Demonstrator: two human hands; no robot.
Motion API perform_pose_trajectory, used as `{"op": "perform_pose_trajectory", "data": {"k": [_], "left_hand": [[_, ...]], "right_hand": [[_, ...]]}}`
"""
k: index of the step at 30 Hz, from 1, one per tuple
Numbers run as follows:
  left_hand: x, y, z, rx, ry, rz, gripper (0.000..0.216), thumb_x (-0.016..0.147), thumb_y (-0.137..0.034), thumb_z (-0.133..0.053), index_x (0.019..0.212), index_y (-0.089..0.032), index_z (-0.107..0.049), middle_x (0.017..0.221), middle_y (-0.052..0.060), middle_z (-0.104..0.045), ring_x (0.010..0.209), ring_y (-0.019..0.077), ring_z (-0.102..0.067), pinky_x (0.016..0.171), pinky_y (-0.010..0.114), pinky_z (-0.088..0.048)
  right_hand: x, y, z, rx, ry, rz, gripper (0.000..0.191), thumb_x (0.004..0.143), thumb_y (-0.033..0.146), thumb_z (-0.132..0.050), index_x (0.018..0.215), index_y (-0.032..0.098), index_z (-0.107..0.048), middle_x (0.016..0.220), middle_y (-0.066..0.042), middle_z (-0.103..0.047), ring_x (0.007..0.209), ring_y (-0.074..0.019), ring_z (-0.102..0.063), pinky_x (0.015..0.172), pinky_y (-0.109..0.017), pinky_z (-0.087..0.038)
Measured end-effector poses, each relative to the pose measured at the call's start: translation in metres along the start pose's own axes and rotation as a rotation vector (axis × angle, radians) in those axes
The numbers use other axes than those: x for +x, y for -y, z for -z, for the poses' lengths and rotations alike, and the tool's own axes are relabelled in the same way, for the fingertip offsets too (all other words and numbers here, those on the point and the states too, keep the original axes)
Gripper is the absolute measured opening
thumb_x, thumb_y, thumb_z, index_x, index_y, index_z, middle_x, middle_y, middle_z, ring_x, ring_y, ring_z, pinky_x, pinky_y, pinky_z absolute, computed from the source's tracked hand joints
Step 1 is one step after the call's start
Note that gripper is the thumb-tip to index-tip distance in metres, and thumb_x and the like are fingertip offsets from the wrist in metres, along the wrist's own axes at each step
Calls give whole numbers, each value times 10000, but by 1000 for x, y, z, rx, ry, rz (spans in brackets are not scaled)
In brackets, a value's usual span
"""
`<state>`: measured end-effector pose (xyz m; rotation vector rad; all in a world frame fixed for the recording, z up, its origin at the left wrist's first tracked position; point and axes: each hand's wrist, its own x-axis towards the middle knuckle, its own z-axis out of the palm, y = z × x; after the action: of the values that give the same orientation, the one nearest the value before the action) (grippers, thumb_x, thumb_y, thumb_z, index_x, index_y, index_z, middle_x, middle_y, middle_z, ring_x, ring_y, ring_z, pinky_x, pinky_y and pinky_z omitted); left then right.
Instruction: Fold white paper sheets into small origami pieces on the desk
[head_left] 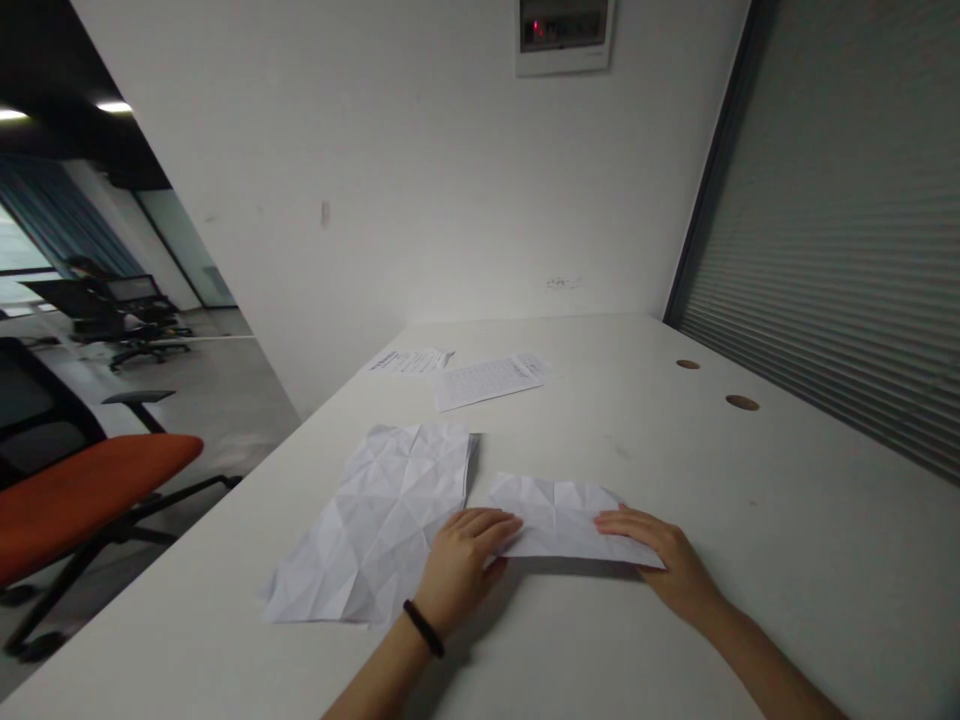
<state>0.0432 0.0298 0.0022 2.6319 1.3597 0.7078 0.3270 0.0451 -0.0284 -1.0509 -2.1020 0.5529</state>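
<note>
A white sheet of paper (pixel 559 525), folded over and marked with creases, lies in front of me with its near edge slightly raised off the table. My left hand (pixel 469 555) grips its left end, fingers on top and thumb underneath. At the right end my right hand (pixel 667 560) holds it the same way, with the thumb mostly hidden below. Just left of my left hand rests a stack of creased white paper (pixel 390 520), covered in a pattern of triangular folds.
Two printed sheets, a nearer one (pixel 491 382) and a farther one (pixel 409 361), lie toward the back of the white table (pixel 600 410). Round holes (pixel 742 402) pierce its right side by the blinds (pixel 840 260). An orange chair (pixel 97 490) stands at left; a person sits far behind.
</note>
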Motion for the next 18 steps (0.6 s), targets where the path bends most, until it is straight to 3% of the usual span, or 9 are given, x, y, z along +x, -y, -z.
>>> {"op": "perform_pose_trajectory", "data": {"k": [6, 9, 15, 18], "left_hand": [[0, 11, -5, 3, 92, -52, 362, 762, -70, -520, 1051, -265, -618, 1143, 27, -602, 1066, 219, -529, 899, 391, -430], [0, 10, -7, -38, 85, -42, 319, 795, -95, -500, 1048, -250, -616, 1084, 30, -635, 1003, 203, -568, 879, 372, -439], [1, 9, -6, -144, -93, 99, 167, 820, -204, -502, 905, -208, -645, 865, 35, -687, 810, 186, -622, 767, 326, -481], [1, 10, -7, -183, -77, 43, 176, 814, -187, -504, 892, -217, -660, 882, 27, -683, 821, 171, -617, 771, 302, -479]], "right_hand": [[-1, -3, -2, -2, 68, 35, 300, 708, 148, -581, 986, 223, -665, 1056, -77, -668, 1048, -233, -570, 1006, -466, -343], [-2, -1, -3, 7, 99, -28, 339, 694, 128, -576, 1004, 239, -660, 1061, -54, -669, 1045, -225, -575, 1002, -445, -353], [4, 9, -2, 55, -109, -227, 192, 751, 231, -527, 852, 228, -689, 875, -39, -714, 854, -209, -646, 807, -361, -500], [5, 12, 0, 84, -114, -260, 165, 758, 261, -537, 804, 212, -688, 811, -40, -712, 795, -204, -650, 750, -336, -512]]}}
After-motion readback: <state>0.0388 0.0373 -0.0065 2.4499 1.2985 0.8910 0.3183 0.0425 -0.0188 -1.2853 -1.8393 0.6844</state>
